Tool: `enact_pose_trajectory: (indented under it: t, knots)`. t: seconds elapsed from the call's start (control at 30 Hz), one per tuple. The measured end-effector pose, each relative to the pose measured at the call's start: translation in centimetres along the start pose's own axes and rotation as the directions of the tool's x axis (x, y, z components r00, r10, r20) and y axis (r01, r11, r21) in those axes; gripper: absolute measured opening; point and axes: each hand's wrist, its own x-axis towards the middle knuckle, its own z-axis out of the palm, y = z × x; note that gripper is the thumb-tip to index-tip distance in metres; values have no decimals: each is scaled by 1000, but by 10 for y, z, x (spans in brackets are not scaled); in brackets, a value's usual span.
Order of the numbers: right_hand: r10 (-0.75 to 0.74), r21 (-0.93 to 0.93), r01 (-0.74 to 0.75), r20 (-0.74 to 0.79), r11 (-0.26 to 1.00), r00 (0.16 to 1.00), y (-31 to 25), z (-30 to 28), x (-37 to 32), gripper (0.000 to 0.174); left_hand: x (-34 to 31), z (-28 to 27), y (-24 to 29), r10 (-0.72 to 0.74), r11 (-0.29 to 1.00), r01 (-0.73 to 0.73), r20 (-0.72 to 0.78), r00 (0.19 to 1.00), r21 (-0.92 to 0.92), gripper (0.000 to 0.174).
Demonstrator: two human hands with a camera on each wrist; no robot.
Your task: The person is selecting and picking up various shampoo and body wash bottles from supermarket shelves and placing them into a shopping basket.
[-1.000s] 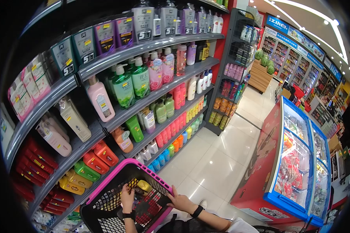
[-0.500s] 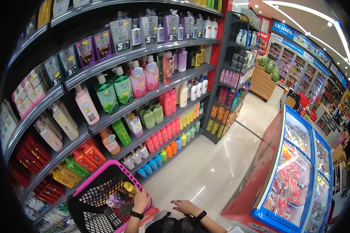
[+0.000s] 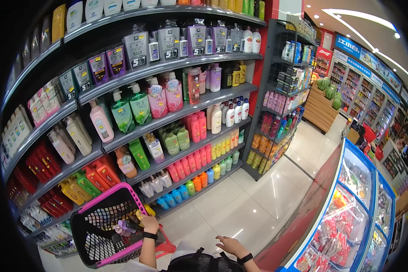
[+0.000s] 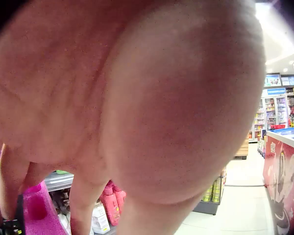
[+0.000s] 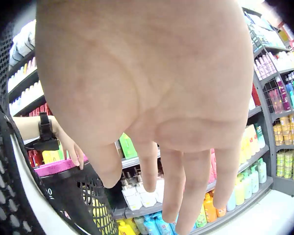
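Observation:
A black mesh shopping basket (image 3: 84,235) with a pink rim hangs tilted at the lower left in the head view. My left hand (image 3: 148,224) is at its right-hand rim, and the right wrist view shows that hand (image 5: 68,147) with its fingers draped over the pink edge. Inside the basket lie a lavender bottle (image 3: 121,227) and darker items, partly hidden. My right hand (image 3: 231,245) is apart from the basket, in front of my body. Its fingers (image 5: 188,181) are spread and fairly straight, with nothing in the palm.
Curved shelves (image 3: 167,66) of shampoo and wash bottles fill the left side. A wire rack (image 3: 276,99) of small bottles and cans stands at their far end. To the right is a red and blue chest freezer (image 3: 340,213), with tiled floor (image 3: 222,204) between. Watermelons (image 3: 331,90) sit on a wooden stand behind.
My left hand has come out of the basket onto its rim. The right hand has let go of the rim and moved right. The basket has shifted left in the head view.

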Motion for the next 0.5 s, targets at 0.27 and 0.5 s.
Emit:
enact_pose_trajectory:
  t: [0.27, 0.5]
  knots:
    - [48, 159, -40, -50, 986, 998, 26, -7, -17, 39, -63, 9, 127, 850, 513, -718, 398, 346, -471, 56]
    - [149, 261, -128, -60, 957, 987, 49, -35, -16, 41, -104, 14, 288, 904, 273, -754, 428, -12, -597, 43]
